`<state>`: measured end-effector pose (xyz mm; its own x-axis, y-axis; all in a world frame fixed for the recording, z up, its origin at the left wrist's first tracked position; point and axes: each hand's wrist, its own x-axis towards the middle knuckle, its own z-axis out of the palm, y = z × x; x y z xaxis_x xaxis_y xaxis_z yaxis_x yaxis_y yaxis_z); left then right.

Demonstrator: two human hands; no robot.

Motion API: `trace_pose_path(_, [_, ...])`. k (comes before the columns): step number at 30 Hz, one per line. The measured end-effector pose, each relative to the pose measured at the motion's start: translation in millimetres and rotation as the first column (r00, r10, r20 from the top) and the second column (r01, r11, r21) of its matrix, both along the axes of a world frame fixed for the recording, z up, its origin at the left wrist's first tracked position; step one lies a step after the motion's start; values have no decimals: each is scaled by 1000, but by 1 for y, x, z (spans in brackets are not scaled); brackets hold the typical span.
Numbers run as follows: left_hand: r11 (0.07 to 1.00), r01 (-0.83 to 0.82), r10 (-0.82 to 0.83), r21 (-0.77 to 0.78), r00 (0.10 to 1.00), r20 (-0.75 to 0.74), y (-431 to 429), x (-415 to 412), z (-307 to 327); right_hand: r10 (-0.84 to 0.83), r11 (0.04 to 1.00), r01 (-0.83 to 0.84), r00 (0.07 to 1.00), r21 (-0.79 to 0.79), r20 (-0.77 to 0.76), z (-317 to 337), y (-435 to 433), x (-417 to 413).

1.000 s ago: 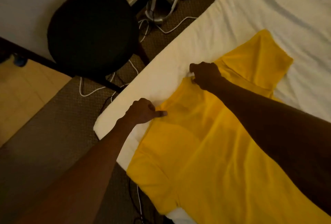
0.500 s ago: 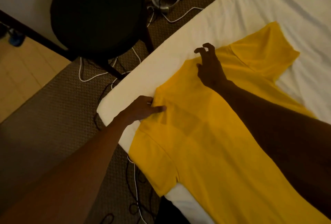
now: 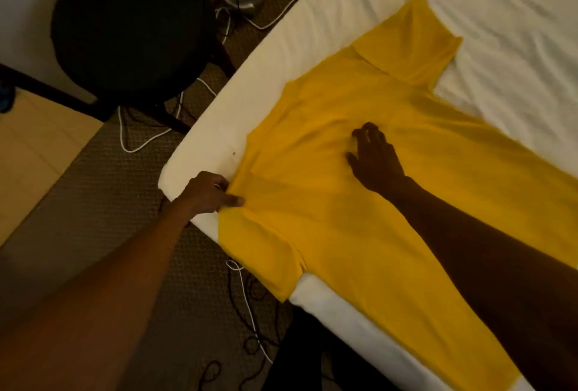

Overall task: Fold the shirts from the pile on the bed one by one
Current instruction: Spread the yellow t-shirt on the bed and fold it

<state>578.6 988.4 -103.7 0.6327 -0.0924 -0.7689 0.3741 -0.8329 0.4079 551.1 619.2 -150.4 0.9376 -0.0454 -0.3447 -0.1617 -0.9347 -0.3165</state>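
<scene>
The left hand (image 3: 208, 192) pinches the yellow shirt (image 3: 328, 218) at its shoulder edge near the bed (image 3: 281, 55) corner. Beyond it the right hand (image 3: 375, 160) rests flat, fingers spread, on the shirt's chest.

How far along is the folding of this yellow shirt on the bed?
Done: the yellow short-sleeved shirt lies spread on the white-sheeted bed. In hand: the left hand pinches its shoulder edge while the right hand rests open on the fabric. Left: every fold; no pile in view.
</scene>
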Motion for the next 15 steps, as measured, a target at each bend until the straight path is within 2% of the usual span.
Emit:
trace_pose_path(1, [997,9,-12,79,999,41,0,-2,1,-9,1000,9,1000,1,-21,1,-4,-11])
trace_pose_path(3, [980,5,-57,201,965,255,-10,-13,4,-35,999,35,999,1,-13,4,-9,-34])
trace_pose_path(5, [991,18,-87,135,847,525,-40,-29,5,-87,996,88,996,-17,36,3,-7,-61])
trace_pose_path(7, [987,156,-144,43,730,668,-87,-48,2,-168,985,171,981,-21,101,0,0,-90])
trace_pose_path(11, [901,419,-346,113,536,770,-173,-102,-31,-280,956,288,951,-45,133,-11,11,-146])
trace_pose_path(15, [807,559,-489,189,455,744,-200,-138,-79,-346,932,357,928,-67,136,-34,14,-198])
